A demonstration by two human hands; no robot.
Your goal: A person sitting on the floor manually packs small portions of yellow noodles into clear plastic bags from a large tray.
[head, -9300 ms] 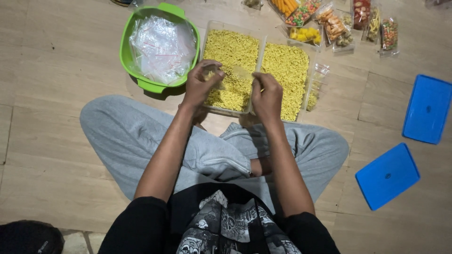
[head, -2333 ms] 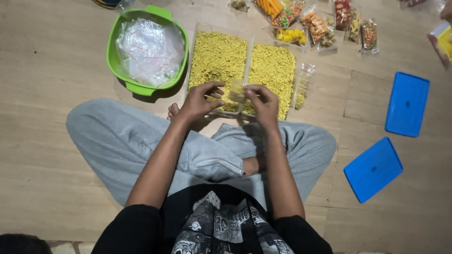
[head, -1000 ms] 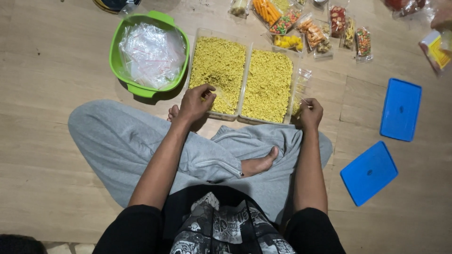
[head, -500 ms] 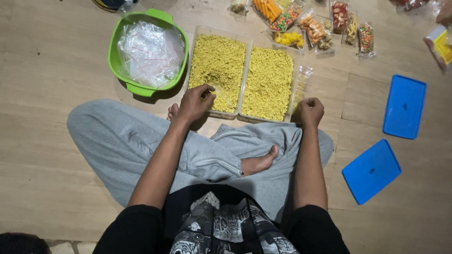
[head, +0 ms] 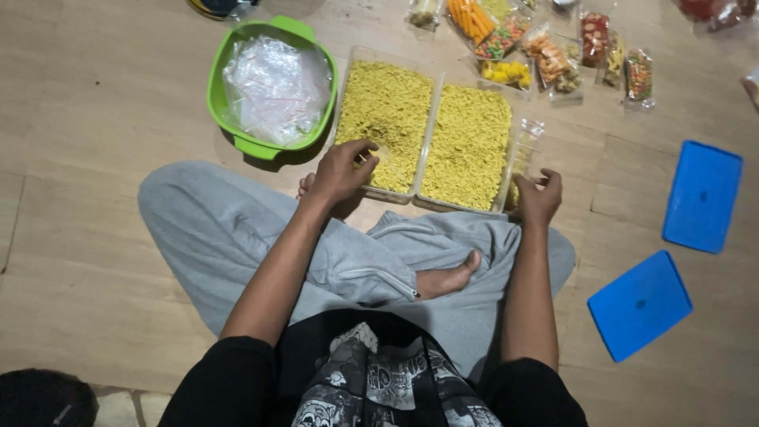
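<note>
**Hands at the two noodle trays**

A person sits cross-legged on the floor (head: 103, 261), facing two clear trays of yellow crumbled noodles. The left hand (head: 341, 168) rests at the near edge of the left tray (head: 385, 126), fingers curled loosely over the noodles; whether it has pinched any up cannot be told. The right hand (head: 540, 198) sits just right of the right tray (head: 468, 146), half closed around the bottom of a small clear bag (head: 523, 150) that stands against the tray's wall.

Beyond the trays lie filled snack bags (head: 553, 59). A green tub (head: 273, 87) of empty plastic bags stands left of the trays, and two blue lids (head: 672, 253) lie well apart to the right.

To do this well, I judge the bag's mouth should be held wide and close to the tray rim, so noodles lifted by the left hand travel little and drop inside rather than onto the floor. Small pinches would crush the noodles less.
</note>
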